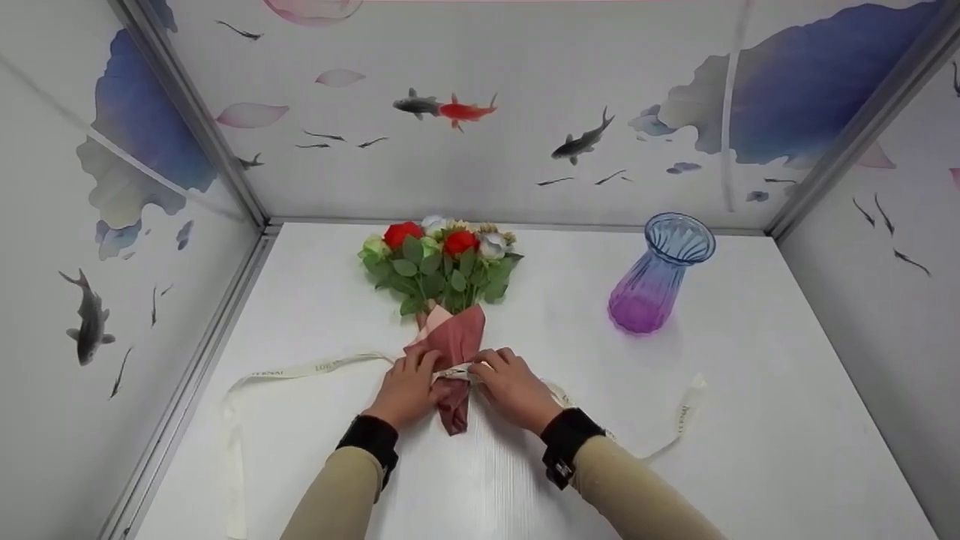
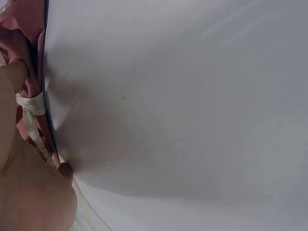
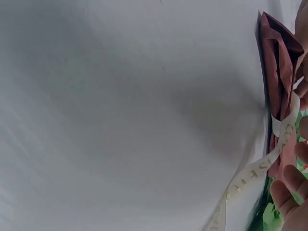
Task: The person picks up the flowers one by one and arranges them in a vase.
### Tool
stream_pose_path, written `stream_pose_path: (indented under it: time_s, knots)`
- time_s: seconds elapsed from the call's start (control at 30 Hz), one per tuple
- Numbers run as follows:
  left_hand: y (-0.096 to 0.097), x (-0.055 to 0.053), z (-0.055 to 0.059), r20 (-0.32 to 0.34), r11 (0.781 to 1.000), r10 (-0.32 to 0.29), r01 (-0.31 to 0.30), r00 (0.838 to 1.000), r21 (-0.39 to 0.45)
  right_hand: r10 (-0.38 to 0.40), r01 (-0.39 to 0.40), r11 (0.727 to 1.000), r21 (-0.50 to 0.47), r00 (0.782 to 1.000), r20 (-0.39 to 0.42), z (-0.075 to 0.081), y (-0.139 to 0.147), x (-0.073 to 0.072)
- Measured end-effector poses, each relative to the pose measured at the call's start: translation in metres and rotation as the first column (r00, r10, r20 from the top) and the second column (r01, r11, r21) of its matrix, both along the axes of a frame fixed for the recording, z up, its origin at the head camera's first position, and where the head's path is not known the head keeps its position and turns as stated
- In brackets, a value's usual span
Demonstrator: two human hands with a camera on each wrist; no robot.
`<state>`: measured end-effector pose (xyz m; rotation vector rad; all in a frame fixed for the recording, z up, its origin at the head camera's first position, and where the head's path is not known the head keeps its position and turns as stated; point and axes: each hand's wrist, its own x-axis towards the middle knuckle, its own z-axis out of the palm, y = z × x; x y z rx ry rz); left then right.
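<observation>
A bouquet of artificial-looking red, white and pale green flowers (image 1: 460, 241) lies on the table, its stems in dusky pink wrapping paper (image 1: 459, 336). Around the wrapped stems goes a cream ribbon (image 1: 454, 372) with printed letters. My left hand (image 1: 406, 390) is at the left side of the wrap, fingers bent over the ribbon; its thumb (image 2: 18, 72) presses by the paper in the left wrist view. From the right, my right hand (image 1: 517, 390) pinches the ribbon at the middle of the wrap. Its fingertips partly hide the knot area. Printed ribbon (image 3: 250, 174) trails past the right fingers.
A blue-to-purple ribbed glass vase (image 1: 651, 281) stands at the back right of the white table (image 1: 757, 390). One ribbon tail (image 1: 235, 442) runs left and down the table; the other tail (image 1: 684, 412) lies to the right. Printed panels (image 1: 495, 165) enclose the table.
</observation>
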<state>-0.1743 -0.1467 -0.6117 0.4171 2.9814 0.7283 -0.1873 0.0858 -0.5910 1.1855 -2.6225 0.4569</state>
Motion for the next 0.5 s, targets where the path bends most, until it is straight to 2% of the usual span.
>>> stream_pose_path:
  time_s: [0.13,0.2,0.5]
  knots:
    - [-0.001,-0.005,-0.008,0.034,1.000,0.004,-0.003,0.999,-0.017,-0.025,0.024,0.996,0.089,1.000,0.008,-0.005,-0.004,0.004]
    - [-0.002,-0.006,-0.009,0.048,1.000,0.010,-0.009,0.999,-0.020,-0.042,0.041,0.994,0.104,0.999,0.011,-0.006,-0.006,0.005]
    - [0.000,-0.005,-0.001,0.090,1.000,0.028,-0.029,0.996,0.006,-0.094,0.093,0.994,0.064,0.995,0.015,-0.006,-0.021,0.002]
